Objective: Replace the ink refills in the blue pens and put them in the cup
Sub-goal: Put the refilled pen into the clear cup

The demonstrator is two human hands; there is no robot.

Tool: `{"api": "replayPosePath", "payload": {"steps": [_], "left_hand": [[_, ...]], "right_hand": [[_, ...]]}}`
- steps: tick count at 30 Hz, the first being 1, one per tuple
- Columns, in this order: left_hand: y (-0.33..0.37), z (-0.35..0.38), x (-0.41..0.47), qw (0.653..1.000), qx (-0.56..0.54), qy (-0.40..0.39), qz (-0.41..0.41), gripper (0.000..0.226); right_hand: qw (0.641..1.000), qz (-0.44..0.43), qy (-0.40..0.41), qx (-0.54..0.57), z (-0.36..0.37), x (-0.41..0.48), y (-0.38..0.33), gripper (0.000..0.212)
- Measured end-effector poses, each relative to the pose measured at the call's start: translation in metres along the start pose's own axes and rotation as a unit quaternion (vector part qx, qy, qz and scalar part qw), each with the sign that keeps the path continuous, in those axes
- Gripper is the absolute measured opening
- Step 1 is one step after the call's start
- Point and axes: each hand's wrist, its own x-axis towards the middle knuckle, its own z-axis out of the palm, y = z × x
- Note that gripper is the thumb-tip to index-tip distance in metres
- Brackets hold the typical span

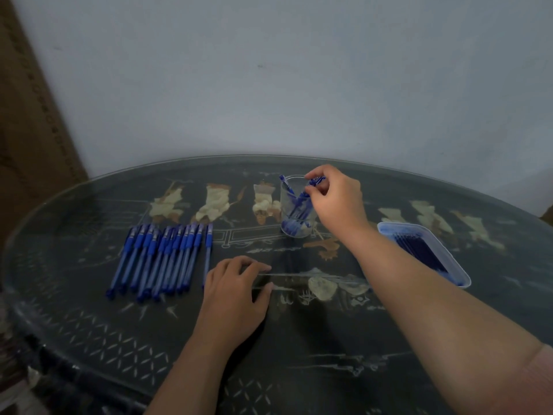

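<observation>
Head view: a blue pen (314,181) is pinched at its upper end by the thumb and curled fingers of the right hand (336,197), and it is held at the rim of the clear cup (311,215), slanting down into it. Several other pens (294,206) are seen leaning inside the cup, one cap sticking out above the rim on the far left side. The cup is set upright on the table (299,339), toward its far edge.

To the left of the cup, a row of blue pens (161,259) is laid side by side on the table, caps pointing away from the person; one pen (208,253) is placed just apart at the right end of the row. Near that end the left hand (236,290) is rested on the table with its fingers curled; a thin pale line is seen at the fingertips, but whether anything is gripped cannot be told.

To the right of the cup, beyond the right forearm, a white tray (386,227) is placed, and a bundle of dark blue refills (419,250) is laid in it. The table is dark, patterned and covered with glass. A plain pale wall (269,85) is seen behind it.
</observation>
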Motion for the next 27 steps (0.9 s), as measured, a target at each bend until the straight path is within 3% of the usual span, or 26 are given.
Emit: {"api": "replayPosePath", "payload": {"steps": [11,20,23,27], "left_hand": [[0.0,0.0,0.0,1.0,-0.005,0.007,0.003,0.031],[-0.015,-0.029,-0.001,0.985,-0.027,0.167,0.016,0.025],[-0.039,-0.049,-0.007,0.978,0.012,0.205,-0.043,0.023],[-0.065,-0.063,-0.019,0.97,0.07,0.186,-0.141,0.026]], "right_hand": [[1.0,0.001,-0.004,0.008,-0.011,-0.013,-0.008,0.016],[0.988,0.077,-0.083,0.104,0.006,-0.097,-0.013,0.021],[0.986,0.091,-0.099,0.097,0.031,-0.116,-0.019,0.017],[0.981,0.111,-0.121,0.103,0.064,-0.119,-0.042,0.006]]}}
